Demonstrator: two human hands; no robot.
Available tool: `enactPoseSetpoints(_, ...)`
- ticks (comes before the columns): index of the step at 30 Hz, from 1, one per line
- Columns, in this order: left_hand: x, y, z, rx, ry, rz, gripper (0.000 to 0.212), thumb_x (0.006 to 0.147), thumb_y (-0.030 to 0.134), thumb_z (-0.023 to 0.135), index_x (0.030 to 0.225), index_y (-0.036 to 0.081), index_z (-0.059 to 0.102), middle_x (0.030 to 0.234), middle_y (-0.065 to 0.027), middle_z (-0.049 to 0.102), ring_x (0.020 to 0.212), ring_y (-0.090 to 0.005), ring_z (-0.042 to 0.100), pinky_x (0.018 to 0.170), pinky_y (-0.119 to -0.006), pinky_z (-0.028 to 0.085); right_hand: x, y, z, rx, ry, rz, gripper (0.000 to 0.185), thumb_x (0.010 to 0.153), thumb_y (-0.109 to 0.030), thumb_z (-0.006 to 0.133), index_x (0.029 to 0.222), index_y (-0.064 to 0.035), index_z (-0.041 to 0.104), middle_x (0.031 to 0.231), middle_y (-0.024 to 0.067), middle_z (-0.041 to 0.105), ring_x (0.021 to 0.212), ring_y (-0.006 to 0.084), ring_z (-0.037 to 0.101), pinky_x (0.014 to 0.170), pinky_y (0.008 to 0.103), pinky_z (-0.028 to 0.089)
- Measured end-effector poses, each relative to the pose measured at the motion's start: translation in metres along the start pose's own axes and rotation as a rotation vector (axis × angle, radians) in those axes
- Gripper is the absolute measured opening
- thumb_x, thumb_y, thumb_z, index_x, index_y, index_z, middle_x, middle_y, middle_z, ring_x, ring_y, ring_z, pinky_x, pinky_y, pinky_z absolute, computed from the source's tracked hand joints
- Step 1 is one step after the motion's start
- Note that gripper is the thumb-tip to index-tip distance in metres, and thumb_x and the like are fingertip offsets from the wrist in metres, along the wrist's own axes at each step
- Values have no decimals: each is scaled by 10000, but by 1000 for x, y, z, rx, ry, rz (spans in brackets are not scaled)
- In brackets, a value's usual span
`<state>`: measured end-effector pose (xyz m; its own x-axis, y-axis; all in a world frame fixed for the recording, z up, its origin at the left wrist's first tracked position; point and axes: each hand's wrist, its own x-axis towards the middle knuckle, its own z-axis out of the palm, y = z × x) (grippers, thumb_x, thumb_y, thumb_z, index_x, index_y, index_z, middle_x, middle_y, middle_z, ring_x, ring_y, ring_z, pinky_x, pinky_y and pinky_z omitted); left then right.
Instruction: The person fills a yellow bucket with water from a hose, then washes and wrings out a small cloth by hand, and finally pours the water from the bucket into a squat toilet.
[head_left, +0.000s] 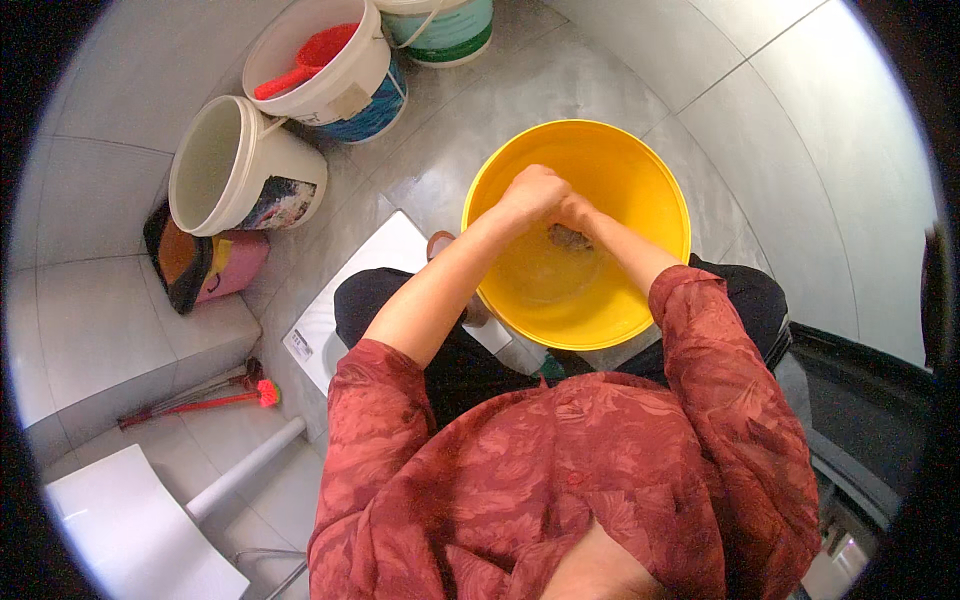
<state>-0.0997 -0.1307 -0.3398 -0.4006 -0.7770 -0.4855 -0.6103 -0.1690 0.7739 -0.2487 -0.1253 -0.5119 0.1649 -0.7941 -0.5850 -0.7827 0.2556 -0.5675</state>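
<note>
A round yellow bucket (576, 131) stands on the floor between my knees, with some cloudy water (544, 274) in its bottom. My left hand (534, 191) and my right hand (576, 212) meet over it, below the rim level as far as I can tell. Both are closed on a bunched greyish-brown wet item (570, 238), which looks like cloth. Its lower part shows under my right hand; the rest is hidden by my fingers. Most of my left fingers are turned out of sight.
Two white buckets (300, 169) (360, 52) stand at the upper left, one holding a red dipper (322, 49). Another lidded bucket (442, 30) is behind. A white squat-toilet pan (375, 247) lies left of my leg. Red-handled brush (266, 393) and tiled step (150, 375) lie left.
</note>
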Motion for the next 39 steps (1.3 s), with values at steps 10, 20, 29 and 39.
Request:
enactPoseSetpoints(10,-37,36,-38,0,-47,103,350,759,288,548,903,-20,632,840,-175,637,789,-261,608,731,-338,466,14,-9,-25,-105,-450,53,416,665,-290,681,997,-47,620,1023,159,617,915,270,602,767,383,482)
enactPoseSetpoints(20,-51,36,-46,-27,14,160,333,775,286,534,886,-15,624,800,-177,641,762,-287,621,707,-362,474,8,54,30,-529,-149,166,409,683,-270,657,1024,-52,604,1038,151,610,919,265,599,766,379,482)
enactPoseSetpoints(29,-59,42,-49,-22,-27,126,317,794,287,529,897,3,625,791,-184,634,775,-313,616,705,-383,469,3,76,63,-585,-100,177,403,699,-251,635,1049,-56,589,1051,143,603,922,261,596,765,376,482)
enactPoseSetpoints(39,-59,39,-33,-26,-18,173,302,787,270,536,881,-4,624,817,-193,630,789,-334,608,706,-399,467,2,81,76,-605,-72,201,399,717,-231,611,1076,-60,573,1066,135,596,926,257,593,765,372,482)
